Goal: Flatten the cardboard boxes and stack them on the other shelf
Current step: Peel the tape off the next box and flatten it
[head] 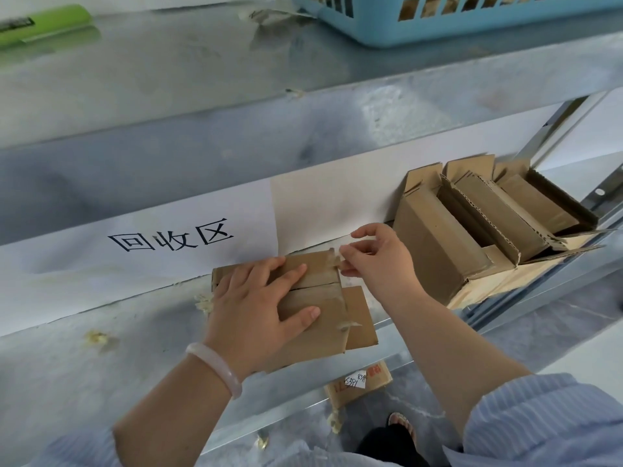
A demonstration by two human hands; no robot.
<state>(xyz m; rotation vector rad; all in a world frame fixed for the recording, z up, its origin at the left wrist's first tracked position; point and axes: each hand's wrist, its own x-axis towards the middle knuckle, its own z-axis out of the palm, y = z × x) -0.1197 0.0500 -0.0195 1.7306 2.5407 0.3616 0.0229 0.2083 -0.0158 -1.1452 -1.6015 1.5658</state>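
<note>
My left hand (259, 308) lies flat, fingers straight, pressing the small cardboard box (317, 342) on the metal shelf (101, 358), near edge. My right hand (379, 256) pinches a tape strip (333, 259) at the box's far-right corner. Opened boxes (472, 227) stand just right.

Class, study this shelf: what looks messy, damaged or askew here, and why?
Yellowish scraps litter the shelf beside the box under the left hand. That box's tape is torn and curling, pinched by the right hand. The open boxes at right sit askew, overhanging the shelf edge.
</note>
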